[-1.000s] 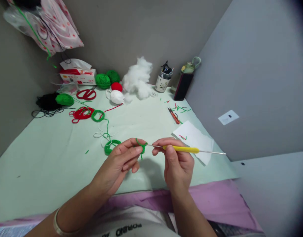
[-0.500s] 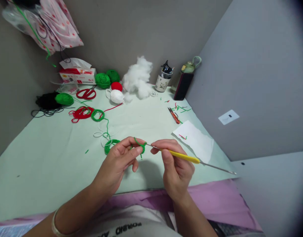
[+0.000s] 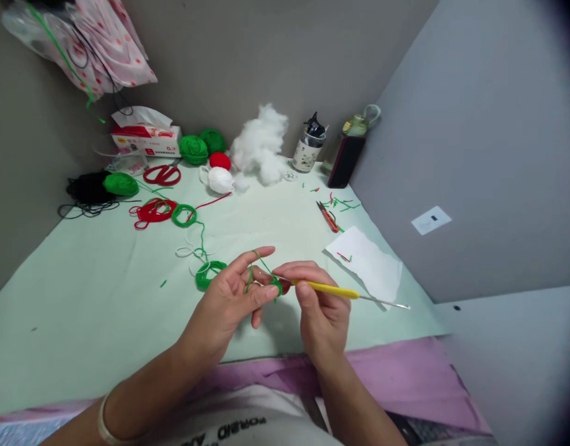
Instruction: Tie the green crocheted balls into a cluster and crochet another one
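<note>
My left hand [image 3: 232, 297] pinches a small green crochet piece [image 3: 276, 285] between thumb and middle finger, with a strand of green yarn [image 3: 261, 263] running over my raised forefinger. My right hand [image 3: 320, 303] grips a yellow-handled crochet hook [image 3: 334, 290], whose tip is at the green piece. The two hands touch above the near edge of the pale green table [image 3: 103, 310]. A finished green crochet ring [image 3: 209, 274] lies just left of my left hand.
Balls of green yarn [image 3: 193, 150], red yarn [image 3: 219, 161] and white yarn [image 3: 220, 181], stuffing [image 3: 261, 145], a tissue box [image 3: 145, 139], red scissors [image 3: 162, 174], thread snips [image 3: 328, 218], a white paper [image 3: 366, 263], a cup [image 3: 307, 152] and a bottle [image 3: 347, 155] lie about the table.
My right hand moved left, bringing the hook into the green piece. My left forefinger rose and lifted the yarn strand.
</note>
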Tool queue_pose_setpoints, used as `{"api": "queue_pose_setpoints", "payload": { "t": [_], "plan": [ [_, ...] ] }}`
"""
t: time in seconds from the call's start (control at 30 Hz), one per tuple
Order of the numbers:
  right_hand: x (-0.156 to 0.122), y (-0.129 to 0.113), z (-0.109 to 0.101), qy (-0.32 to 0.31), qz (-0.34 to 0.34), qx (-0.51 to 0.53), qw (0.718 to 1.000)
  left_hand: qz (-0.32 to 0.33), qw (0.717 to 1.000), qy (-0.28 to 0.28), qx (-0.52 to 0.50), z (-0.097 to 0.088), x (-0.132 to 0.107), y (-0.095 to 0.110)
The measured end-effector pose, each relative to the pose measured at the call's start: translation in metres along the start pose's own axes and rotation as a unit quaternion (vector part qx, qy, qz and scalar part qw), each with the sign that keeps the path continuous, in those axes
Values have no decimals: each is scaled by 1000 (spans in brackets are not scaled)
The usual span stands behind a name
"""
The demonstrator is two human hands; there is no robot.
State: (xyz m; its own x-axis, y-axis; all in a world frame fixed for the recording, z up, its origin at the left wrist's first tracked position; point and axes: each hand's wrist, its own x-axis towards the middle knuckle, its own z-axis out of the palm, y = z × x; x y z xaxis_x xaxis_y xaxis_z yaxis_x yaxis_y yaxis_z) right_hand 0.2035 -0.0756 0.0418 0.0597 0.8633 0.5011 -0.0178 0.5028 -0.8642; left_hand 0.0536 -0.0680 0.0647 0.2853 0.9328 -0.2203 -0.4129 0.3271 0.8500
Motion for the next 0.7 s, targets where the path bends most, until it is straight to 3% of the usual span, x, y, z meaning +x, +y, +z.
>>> {"api": "queue_pose_setpoints", "payload": {
  "t": [0.2, 0.37, 0.5, 0.7],
  "plan": [
    [4, 5, -2, 27, 80, 126, 988, 38, 998, 16, 42, -7, 1, -5],
    [7, 4, -4, 33, 113, 162, 980, 61, 995, 40, 74, -9, -1, -6],
    [5, 3, -9, -6, 102, 169, 980, 64, 994, 53, 76, -8, -2, -5],
    [0, -3, -11, -13, 33, 64, 997, 76, 989, 65, 106, -7, -3, -5]
  ]
}}
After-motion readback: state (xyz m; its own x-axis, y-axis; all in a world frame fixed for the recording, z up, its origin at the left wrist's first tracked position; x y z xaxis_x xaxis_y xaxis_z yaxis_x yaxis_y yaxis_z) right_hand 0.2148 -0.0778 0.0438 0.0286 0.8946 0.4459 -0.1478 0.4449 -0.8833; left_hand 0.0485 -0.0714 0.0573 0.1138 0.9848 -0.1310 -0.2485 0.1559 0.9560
